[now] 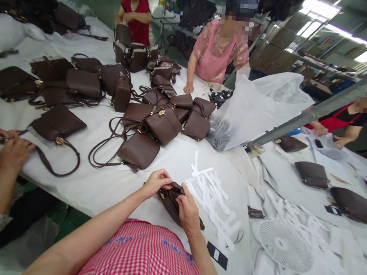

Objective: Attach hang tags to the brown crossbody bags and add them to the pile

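Note:
A dark brown handbag point(171, 202) lies on the white-covered table close to my apron, its top edge turned up between my two hands. My left hand point(157, 183) pinches the bag's upper edge, with thumb and fingertips together. On the other side, my right hand point(190, 209) has its fingers closed on the same edge. Small gold hardware shows near my left fingers. My hands hide part of the bag. White paper strips point(209, 187) are scattered just right of it, and a black tag point(216, 255) lies near my right wrist.
Many brown bags point(163, 125) are heaped across the table ahead. A clear plastic sack point(251, 109) stands beside a slanted metal post point(323, 105). A white fan point(285, 244) sits at right. A co-worker's hands point(15, 149) hold a bag strap at left; other people stand around.

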`<state>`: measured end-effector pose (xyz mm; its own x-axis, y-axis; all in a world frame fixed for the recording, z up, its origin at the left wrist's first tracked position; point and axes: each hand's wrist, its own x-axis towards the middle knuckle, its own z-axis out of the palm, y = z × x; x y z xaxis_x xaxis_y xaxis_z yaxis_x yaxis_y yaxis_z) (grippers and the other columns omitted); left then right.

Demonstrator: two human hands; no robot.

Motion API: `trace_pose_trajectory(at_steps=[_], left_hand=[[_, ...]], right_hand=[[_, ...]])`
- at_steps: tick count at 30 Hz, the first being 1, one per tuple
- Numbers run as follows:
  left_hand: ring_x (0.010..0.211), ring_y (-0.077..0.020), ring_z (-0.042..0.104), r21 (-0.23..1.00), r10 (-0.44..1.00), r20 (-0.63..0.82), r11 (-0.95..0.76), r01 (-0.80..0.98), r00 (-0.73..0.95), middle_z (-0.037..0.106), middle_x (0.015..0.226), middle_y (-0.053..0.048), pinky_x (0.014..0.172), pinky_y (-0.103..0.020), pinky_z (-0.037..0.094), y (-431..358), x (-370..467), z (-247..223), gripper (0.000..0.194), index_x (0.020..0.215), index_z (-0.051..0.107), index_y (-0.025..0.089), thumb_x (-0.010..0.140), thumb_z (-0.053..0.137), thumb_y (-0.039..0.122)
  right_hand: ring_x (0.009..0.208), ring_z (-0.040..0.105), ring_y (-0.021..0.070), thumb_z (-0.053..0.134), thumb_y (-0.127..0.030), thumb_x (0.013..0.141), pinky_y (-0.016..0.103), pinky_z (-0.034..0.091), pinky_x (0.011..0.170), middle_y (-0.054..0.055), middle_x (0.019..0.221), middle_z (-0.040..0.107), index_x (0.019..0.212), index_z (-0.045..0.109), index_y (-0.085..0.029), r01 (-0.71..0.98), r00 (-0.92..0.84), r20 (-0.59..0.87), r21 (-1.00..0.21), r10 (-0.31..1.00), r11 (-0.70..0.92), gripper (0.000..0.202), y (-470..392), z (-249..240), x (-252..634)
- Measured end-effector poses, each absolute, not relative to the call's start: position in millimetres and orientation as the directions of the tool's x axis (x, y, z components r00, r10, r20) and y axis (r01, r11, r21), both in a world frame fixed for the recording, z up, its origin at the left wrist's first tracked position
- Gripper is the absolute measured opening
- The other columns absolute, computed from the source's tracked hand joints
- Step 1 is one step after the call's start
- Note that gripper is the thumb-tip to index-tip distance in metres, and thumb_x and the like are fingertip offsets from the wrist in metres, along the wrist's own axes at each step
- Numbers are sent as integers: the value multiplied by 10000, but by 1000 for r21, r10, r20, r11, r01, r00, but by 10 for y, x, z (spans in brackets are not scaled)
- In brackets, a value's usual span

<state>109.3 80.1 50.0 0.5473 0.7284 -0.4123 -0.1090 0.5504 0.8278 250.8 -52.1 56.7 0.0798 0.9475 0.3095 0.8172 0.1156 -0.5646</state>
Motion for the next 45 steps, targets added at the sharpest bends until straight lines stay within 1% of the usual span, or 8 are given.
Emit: trace_pose_trajectory(at_steps=[4,9,16,19,23,27,34,45], left_hand=[[556,-122,580,967,799,-238,247,60,551,611,619,16,556,-236,475,777,1143,481,166,735,585,149,736,662,296],[874,-171,594,952,764,118,-269,147,635,635,900,-59,827,-295,472,795,1054,541,131,780,690,162,821,569,193],[1010,-186,566,922,643,125,-356,151,756,557,1083,-84,945,-341,452,879,905,486,225,941,729,185,880,512,190],[1015,-201,545,816,541,141,-538,212,829,562,1088,-86,922,-347,451,907,845,555,238,1049,702,211,902,524,269],[1003,-230,520,534,389,161,-807,251,907,564,1150,-111,887,-373,442,853,776,721,360,1206,601,234,903,519,409],[925,-228,537,415,304,130,-881,227,944,590,1066,-118,805,-346,463,754,752,793,516,1269,515,170,875,523,503],[785,-159,550,352,419,94,-862,363,903,581,848,-42,672,-239,448,733,861,735,201,976,634,195,938,437,204],[918,-185,619,436,362,177,-862,256,915,612,1073,-92,769,-283,522,670,814,812,377,1295,472,185,929,452,274]], right_hand=[[1138,584,202,411,-167,928,363,510,937,129,1252,608,972,607,-200,773,91,320,-620,943,135,204,-530,493,2533],[1094,613,198,419,-180,926,342,507,932,103,1210,639,981,617,-210,735,147,281,-672,948,85,208,-515,487,2537],[1038,646,199,451,-203,909,317,516,899,74,1160,673,937,630,-216,667,221,254,-744,942,44,183,-495,566,2511],[1033,648,198,448,-210,911,315,513,896,75,1150,677,928,624,-216,642,247,234,-766,940,22,177,-491,581,2513],[1030,649,199,447,-217,914,323,507,901,75,1150,677,917,609,-218,616,261,205,-787,943,1,162,-479,591,2518],[1022,653,200,448,-210,909,330,506,908,67,1146,680,900,605,-222,601,270,197,-800,943,-5,158,-466,613,2518],[1040,648,205,455,-203,901,345,514,911,67,1141,683,915,613,-231,592,267,213,-806,940,15,161,-468,595,2522],[1040,648,195,457,-193,911,329,509,912,73,1123,688,905,603,-217,578,267,216,-816,939,23,148,-459,618,2537]])
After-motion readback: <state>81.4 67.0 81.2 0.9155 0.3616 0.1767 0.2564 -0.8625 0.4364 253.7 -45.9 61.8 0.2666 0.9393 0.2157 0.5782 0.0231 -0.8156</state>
